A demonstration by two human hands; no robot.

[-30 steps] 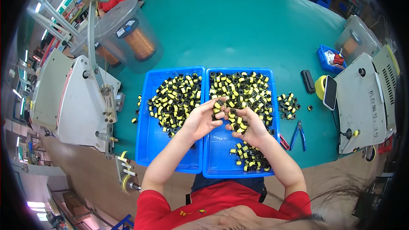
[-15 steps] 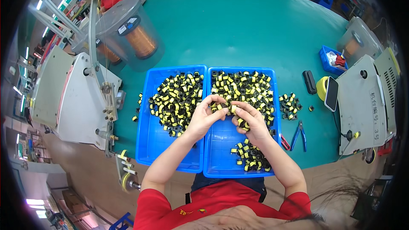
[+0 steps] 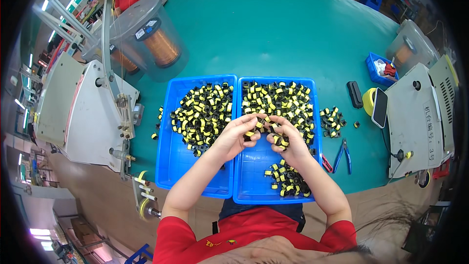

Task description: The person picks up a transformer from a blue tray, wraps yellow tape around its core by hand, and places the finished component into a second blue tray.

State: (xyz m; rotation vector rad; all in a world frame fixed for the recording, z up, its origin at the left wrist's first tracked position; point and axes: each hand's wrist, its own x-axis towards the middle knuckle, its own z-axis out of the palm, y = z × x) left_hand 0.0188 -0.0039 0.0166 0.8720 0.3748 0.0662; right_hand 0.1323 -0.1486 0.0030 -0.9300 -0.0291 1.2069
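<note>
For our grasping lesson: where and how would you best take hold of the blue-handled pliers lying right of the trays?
Probably by the two blue handles, from above and from the near side. The pliers lie flat on the green table, handles splayed toward the person, jaws pointing away. The right hand is nearest. The handle gap leaves room for fingers.

You've got two glossy blue plastic trays (image 3: 195,181) on a smooth matt teal counter (image 3: 273,34). The small parts (image 3: 202,112) look like black plastic wrapped in shiny yellow tape. The spool (image 3: 161,46) beside them is gleaming copper wire under clear plastic.
</note>
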